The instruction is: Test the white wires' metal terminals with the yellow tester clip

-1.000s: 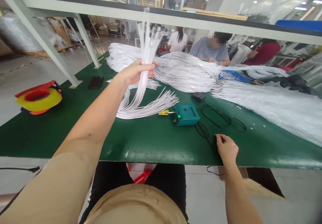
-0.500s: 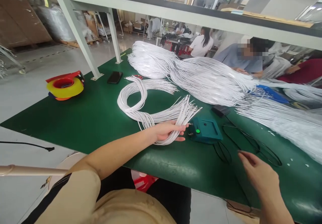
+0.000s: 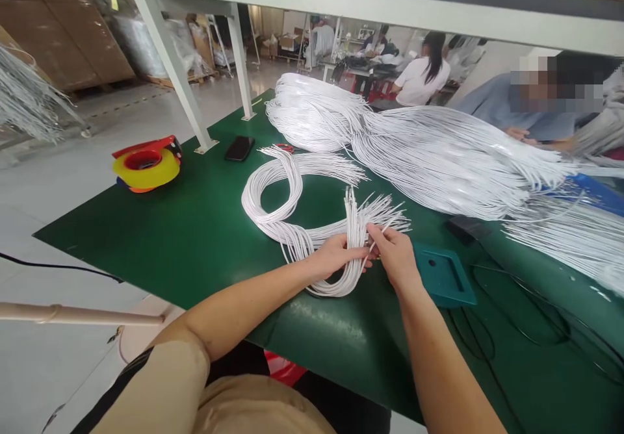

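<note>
My left hand (image 3: 341,255) is closed around a bent bundle of thin white cables (image 3: 351,252), whose ends point up and away from me. Close beside it, my right hand (image 3: 396,252) pinches a single white cable (image 3: 381,238) at the bundle's right side. Behind my hands, more of the white cables (image 3: 258,203) lie in a curved loop on the green table mat (image 3: 195,239). A teal box (image 3: 446,271) with a recessed top sits just right of my right hand, partly hidden by it.
Large white cable bundles (image 3: 439,154) cover the table's far side. A tape dispenser (image 3: 146,164) with yellow tape and a black phone (image 3: 240,148) lie left. Shelf legs (image 3: 168,63) rise from the mat. A black cord (image 3: 526,336) loops at right. Co-workers sit beyond.
My right hand has come in from the lower right to the cable bundle and now pinches a cable. My left hand keeps its hold. The camera view has shifted.
</note>
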{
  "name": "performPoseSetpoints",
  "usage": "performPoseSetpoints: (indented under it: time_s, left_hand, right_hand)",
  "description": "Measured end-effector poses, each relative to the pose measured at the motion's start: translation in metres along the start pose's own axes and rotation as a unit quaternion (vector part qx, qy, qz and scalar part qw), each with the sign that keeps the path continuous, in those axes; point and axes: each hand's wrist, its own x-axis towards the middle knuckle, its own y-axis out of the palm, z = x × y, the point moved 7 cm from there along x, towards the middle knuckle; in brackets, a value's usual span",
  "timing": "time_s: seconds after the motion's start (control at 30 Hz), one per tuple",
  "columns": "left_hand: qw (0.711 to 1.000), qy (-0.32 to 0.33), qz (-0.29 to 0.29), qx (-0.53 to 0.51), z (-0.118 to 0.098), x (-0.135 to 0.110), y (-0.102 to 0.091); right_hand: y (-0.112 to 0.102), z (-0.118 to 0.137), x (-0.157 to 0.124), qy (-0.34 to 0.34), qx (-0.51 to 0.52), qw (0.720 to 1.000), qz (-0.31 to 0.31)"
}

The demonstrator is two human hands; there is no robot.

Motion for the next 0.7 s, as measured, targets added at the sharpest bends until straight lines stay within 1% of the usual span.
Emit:
performPoseSetpoints:
  time_s: [0.1,0.17,0.2,0.27,0.33,0.43,0.5,0.6,0.63,0.7]
  left_hand:
    - [0.999,0.031,-0.036,0.004,-0.005,-0.002,-0.015]
    - [0.997,0.020,-0.065,-0.021,-0.003,-0.004,-0.025]
    - [0.997,0.010,-0.069,-0.033,-0.002,-0.004,-0.027]
    - [0.998,0.003,-0.056,-0.038,-0.002,-0.004,-0.028]
    - [0.999,0.005,-0.028,-0.037,-0.003,-0.003,-0.026]
    - [0.999,-0.014,0.023,-0.042,0.000,-0.003,-0.019]
    - [0.998,-0.026,0.034,-0.037,0.003,-0.004,-0.018]
    - [0.999,-0.039,0.000,-0.014,0.005,-0.009,-0.021]
    - [0.999,-0.042,-0.008,0.006,0.004,-0.012,-0.022]
    - [0.997,-0.049,-0.005,0.058,0.002,-0.015,-0.022]
  right_hand:
    - [0.012,-0.006,0.003,0.005,-0.011,0.999,0.040]
    - [0.018,-0.007,0.002,-0.025,-0.057,0.997,0.039]
    - [0.020,-0.006,0.000,-0.051,-0.080,0.995,0.033]
    - [0.026,-0.003,-0.005,-0.101,-0.110,0.988,0.028]
    - [0.030,-0.001,-0.011,-0.136,-0.117,0.983,0.040]
    - [0.032,-0.001,-0.017,-0.148,-0.094,0.981,0.077]
    - [0.030,-0.002,-0.017,-0.128,-0.064,0.986,0.088]
    - [0.019,-0.012,-0.013,-0.047,0.019,0.997,0.057]
    - [0.017,-0.018,-0.011,-0.008,0.068,0.996,0.053]
    - [0.018,-0.025,-0.010,0.047,0.170,0.982,0.066]
